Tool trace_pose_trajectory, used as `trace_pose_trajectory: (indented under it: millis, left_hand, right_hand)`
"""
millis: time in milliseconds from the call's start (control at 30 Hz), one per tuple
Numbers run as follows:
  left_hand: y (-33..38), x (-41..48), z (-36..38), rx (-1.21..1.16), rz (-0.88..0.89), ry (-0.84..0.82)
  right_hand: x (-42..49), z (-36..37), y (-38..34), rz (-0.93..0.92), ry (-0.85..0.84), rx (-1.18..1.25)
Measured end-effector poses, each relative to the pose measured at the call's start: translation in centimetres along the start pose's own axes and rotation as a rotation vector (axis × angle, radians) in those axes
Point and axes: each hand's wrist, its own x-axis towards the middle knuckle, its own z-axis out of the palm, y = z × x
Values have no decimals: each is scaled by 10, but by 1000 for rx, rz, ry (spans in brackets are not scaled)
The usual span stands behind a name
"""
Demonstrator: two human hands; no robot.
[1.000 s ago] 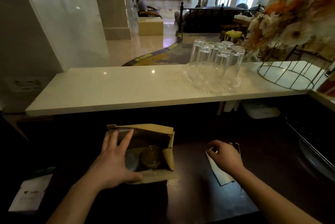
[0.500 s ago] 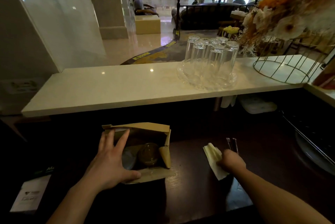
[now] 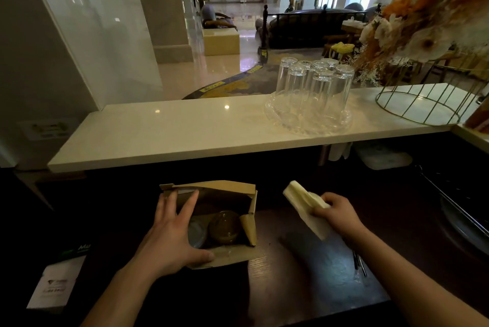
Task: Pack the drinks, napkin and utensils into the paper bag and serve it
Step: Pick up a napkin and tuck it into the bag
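Observation:
A brown paper bag (image 3: 235,191) stands open on the dark lower counter. Inside it I see a lidded cup with a brown drink (image 3: 224,227) and a second clear lid (image 3: 196,234) to its left. My left hand (image 3: 172,231) grips the bag's left rim and front edge, holding the mouth apart. To the right of the bag my right hand (image 3: 337,214) is closed on a folded white napkin (image 3: 301,201), lifted off the counter. Wrapped utensils (image 3: 359,265) lie on the counter beside my right forearm.
A white marble shelf (image 3: 185,133) runs across above the counter. On it stand several upturned glasses on a clear tray (image 3: 315,93) and a gold wire stand (image 3: 420,107) with flowers. A card (image 3: 57,284) lies at the lower left. A dark rack (image 3: 465,210) sits at the right.
My right hand closed on the napkin and lifted it off the counter, up and toward the bag. The utensils stayed on the counter. My left hand kept its hold on the bag.

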Motion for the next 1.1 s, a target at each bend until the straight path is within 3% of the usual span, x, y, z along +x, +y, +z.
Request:
trace_pose_trajectory:
  millis: [300, 467, 700, 867, 1000, 1100]
  left_hand:
    - [-3, 2, -1, -16, 25, 19]
    - [-6, -1, -2, -57, 32, 51]
    - [-12, -1, -1, -141, 39, 77]
    - [-15, 1, 0, -144, 47, 79]
    - [-18, 1, 2, -141, 46, 74]
    - [-19, 2, 5, -132, 41, 84]
  right_hand:
    - [-29, -9, -101, -342, -51, 138]
    - [-56, 1, -149, -469, -259, 200]
    - [-59, 64, -182, -603, -380, -422]
    - [-54, 120, -186, -594, -408, -695]
    - [-45, 162, -182, -543, -476, -621]
    - [-35, 184, -174, -406, -543, -491]
